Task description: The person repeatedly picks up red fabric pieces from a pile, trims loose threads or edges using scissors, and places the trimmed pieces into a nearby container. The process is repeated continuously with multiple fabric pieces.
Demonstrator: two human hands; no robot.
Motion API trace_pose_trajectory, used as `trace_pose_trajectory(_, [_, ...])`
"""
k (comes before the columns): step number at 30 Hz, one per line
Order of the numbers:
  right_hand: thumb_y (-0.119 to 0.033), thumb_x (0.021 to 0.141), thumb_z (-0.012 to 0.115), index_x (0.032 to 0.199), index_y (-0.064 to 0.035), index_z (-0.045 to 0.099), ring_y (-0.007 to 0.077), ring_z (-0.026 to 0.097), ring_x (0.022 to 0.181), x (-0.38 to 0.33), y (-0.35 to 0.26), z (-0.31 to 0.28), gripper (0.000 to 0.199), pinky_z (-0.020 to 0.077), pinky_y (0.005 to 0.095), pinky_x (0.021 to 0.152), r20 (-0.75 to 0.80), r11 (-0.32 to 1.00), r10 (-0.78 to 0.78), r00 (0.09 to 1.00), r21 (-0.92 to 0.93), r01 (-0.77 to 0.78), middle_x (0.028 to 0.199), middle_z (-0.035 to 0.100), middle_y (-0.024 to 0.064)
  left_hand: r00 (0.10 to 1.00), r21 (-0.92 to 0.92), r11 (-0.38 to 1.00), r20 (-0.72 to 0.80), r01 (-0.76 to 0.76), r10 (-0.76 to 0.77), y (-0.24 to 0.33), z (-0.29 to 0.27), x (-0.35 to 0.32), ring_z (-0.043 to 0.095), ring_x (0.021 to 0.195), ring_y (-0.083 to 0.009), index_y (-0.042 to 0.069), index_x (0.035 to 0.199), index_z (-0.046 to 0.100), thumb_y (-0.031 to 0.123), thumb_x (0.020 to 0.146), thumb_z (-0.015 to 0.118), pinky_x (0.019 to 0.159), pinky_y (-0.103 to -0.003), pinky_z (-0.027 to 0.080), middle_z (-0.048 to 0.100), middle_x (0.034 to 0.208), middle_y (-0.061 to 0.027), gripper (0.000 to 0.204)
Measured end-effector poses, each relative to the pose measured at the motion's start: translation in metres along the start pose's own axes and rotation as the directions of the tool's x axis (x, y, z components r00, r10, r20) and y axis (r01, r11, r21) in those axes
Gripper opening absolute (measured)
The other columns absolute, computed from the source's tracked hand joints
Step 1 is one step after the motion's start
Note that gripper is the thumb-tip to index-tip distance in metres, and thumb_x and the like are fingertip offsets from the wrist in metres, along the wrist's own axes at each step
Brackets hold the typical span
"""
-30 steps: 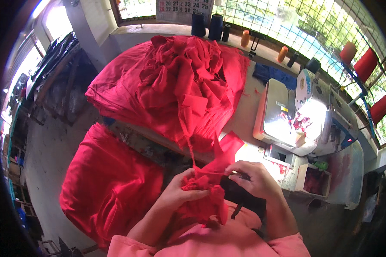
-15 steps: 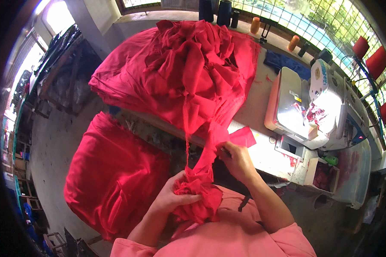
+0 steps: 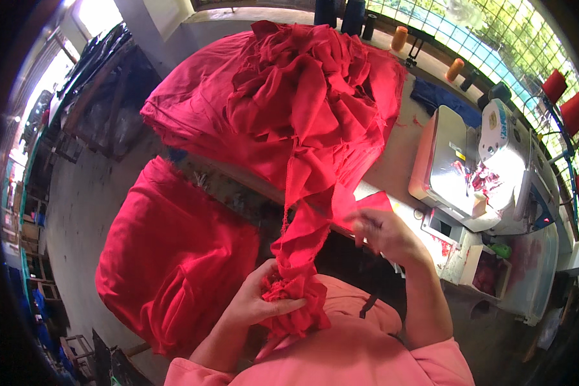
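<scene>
1. Head view: the left hand (image 3: 257, 305) is closed around a bunched red fabric strip (image 3: 299, 257) at the lap.
2. The right hand (image 3: 383, 235) hovers with fingers spread, holding nothing (blurred).
3. Soft, light, limp; probably best gripped where it is bunched.

Bright window daylight glares on the sewing machine (image 3: 495, 161); fisheye edges darken.

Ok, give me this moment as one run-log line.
left hand: grips bunched red fabric strip | right hand: on table edge by red piece | sewing machine: idle, right
</scene>
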State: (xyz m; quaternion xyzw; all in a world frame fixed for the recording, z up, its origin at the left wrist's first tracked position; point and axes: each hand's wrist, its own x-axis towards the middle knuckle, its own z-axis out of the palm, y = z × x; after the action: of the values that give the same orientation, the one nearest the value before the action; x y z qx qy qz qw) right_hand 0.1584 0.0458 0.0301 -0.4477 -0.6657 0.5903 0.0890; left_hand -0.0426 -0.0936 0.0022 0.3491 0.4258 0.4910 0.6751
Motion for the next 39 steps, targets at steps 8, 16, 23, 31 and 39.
trace_pose_trajectory(8, [-0.045,0.085,0.036,0.106,-0.0020,0.051,0.0052,0.036,0.055,0.007,0.049,0.035,0.050,0.0307,0.0178,0.048,0.340,0.813,-0.046,0.939,0.559,-0.162,0.068,0.045,-0.0017,0.991,0.006,0.991,-0.020,0.131,-0.130,0.006,0.005,-0.004,0.050,0.088,-0.0105,0.001,0.105,0.043,0.002,0.064,0.069,0.076,-0.025,0.042,0.051,0.095,-0.0039,0.048])
trace_pose_trajectory(16, [-0.043,0.084,0.041,0.088,-0.0021,0.055,0.0049,0.035,0.049,0.018,0.035,0.040,0.043,0.0268,0.0181,0.040,0.292,0.788,-0.086,0.953,0.605,-0.114,0.063,0.044,-0.0009,0.989,0.025,0.988,-0.014,0.150,-0.150,-0.001,0.002,0.001,0.050,0.086,-0.0100,0.001,0.103,0.045,0.005,0.066,0.068,0.076,-0.024,0.041,0.052,0.093,-0.0036,0.043])
trace_pose_trajectory(23, [-0.038,0.084,0.044,0.078,-0.0010,0.054,0.0050,0.035,0.046,0.024,0.031,0.032,0.039,0.0261,0.0175,0.040,0.273,0.859,0.011,0.962,0.491,-0.149,0.058,0.043,-0.0008,0.989,-0.038,0.989,0.029,0.143,-0.142,-0.008,-0.003,0.004,0.050,0.084,-0.0094,0.001,0.102,0.044,0.008,0.067,0.068,0.074,-0.024,0.041,0.052,0.090,-0.0032,0.043])
trace_pose_trajectory(31, [-0.031,0.085,0.044,0.071,-0.0025,0.054,0.0048,0.035,0.043,0.054,-0.010,0.047,0.033,0.0269,0.0190,0.039,0.334,0.950,-0.180,0.925,0.302,0.076,0.052,0.041,-0.0023,0.976,-0.025,0.977,0.049,0.212,-0.210,-0.005,-0.001,0.008,0.051,0.080,-0.0095,0.002,0.094,0.047,0.007,0.066,0.069,0.072,-0.024,0.042,0.053,0.085,-0.0020,0.035])
trace_pose_trajectory(39, [-0.033,0.072,0.061,0.088,0.0005,0.053,0.0084,0.042,0.052,0.039,0.024,0.013,0.037,0.0345,0.0235,0.047,-0.467,0.972,-0.225,0.855,-0.041,0.233,0.058,0.046,0.0015,0.998,-0.073,0.996,-0.028,0.057,-0.059,-0.019,-0.017,0.013,0.052,0.075,-0.0094,0.005,0.083,0.047,0.002,0.063,0.069,0.069,-0.025,0.042,0.053,0.079,-0.0003,0.029])
